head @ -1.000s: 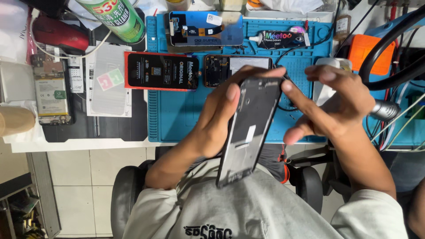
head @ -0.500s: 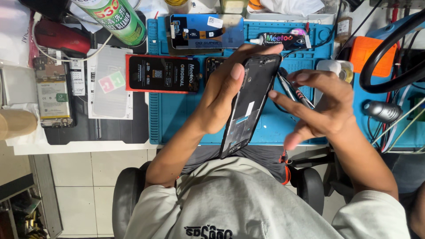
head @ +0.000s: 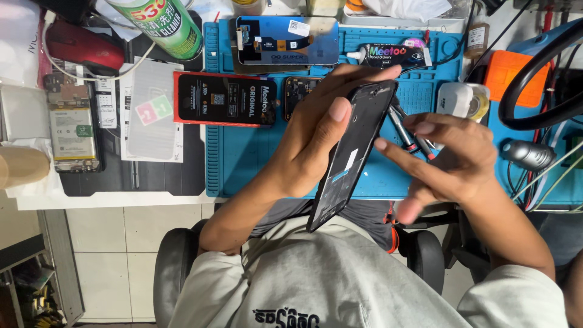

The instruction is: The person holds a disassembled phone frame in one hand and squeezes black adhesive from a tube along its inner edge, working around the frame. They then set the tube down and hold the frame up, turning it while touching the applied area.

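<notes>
Black phone frame (head: 351, 159), long axis steeply diagonal, top end up-right, left hand (head: 316, 143) gripping

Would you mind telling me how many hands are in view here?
2: the left hand grips the black phone frame over the blue work mat; the right hand hovers beside the frame, fingers reaching toward it. None seem hidden.

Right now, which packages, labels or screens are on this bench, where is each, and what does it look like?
Black flat box, red-edged, on the blue mat.
Phone screen panel, dark blue with a white sticker, mat's top.
Green spray can, red and white label, top left.
Black glue tube, colourful lettering, mat's top right.
</notes>
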A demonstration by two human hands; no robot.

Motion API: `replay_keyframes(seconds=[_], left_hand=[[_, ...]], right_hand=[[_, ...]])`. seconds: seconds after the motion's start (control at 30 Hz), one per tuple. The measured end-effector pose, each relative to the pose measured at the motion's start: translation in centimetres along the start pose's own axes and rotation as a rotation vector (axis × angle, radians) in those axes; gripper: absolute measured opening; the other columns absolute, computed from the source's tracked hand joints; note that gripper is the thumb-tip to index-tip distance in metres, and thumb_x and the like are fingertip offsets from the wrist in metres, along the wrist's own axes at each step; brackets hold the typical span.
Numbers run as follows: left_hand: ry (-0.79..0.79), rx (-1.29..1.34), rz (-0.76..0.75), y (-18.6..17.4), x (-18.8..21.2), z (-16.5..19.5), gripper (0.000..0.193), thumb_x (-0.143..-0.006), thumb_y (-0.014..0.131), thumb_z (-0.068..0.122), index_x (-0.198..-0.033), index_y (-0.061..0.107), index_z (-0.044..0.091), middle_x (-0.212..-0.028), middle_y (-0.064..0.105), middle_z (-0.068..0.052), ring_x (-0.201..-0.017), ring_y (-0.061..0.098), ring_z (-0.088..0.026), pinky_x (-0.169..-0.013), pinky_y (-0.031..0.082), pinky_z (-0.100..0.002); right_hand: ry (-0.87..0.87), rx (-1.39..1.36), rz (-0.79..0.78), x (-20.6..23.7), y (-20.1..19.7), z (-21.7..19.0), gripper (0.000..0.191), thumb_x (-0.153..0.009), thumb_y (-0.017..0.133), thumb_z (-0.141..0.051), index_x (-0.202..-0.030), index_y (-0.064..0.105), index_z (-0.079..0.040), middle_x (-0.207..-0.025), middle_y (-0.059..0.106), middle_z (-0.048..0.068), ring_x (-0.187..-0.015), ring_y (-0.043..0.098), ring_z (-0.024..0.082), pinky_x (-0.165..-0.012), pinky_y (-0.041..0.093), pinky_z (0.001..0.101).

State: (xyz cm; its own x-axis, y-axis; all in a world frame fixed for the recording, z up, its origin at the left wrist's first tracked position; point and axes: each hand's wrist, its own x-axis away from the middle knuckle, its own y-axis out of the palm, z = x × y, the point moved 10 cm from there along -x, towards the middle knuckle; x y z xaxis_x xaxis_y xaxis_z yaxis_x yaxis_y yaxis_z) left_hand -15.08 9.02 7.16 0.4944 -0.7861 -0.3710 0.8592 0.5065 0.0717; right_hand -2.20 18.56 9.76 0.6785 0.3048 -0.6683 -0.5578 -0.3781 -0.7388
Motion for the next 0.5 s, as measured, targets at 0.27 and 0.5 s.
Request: replay_keyframes(seconds=[0.27,0.5], left_hand=[[-0.07,0.069,-0.016,0.5,0.5,0.2,0.056,-0.122,0.032,0.046,-0.147,0.054,0.001,-0.131,0.061,-0.012,-0.117,0.058,-0.018,-0.105,0.046,-0.029],[-0.039,0.046,0.002,0.2,0.4,0.9,0.055,-0.123,0.03,0.045,-0.147,0.052,0.001,-0.134,0.06,-0.011,-0.119,0.056,-0.019,-0.108,0.044,-0.029]], right_hand=[[0.098,0.014,0.035,-0.2,-0.2,2.3,0.095,-0.093,0.035,-0.079,-0.111,0.081,0.002,-0.123,0.036,0.021,-0.096,0.066,0.039,-0.079,0.065,0.0415],[-0.005,0.047,0.014,0.4,0.4,-0.5,0.09,-0.091,0.04,-0.082,-0.102,0.084,-0.004,-0.106,0.049,0.017,-0.088,0.066,0.031,-0.068,0.057,0.038]])
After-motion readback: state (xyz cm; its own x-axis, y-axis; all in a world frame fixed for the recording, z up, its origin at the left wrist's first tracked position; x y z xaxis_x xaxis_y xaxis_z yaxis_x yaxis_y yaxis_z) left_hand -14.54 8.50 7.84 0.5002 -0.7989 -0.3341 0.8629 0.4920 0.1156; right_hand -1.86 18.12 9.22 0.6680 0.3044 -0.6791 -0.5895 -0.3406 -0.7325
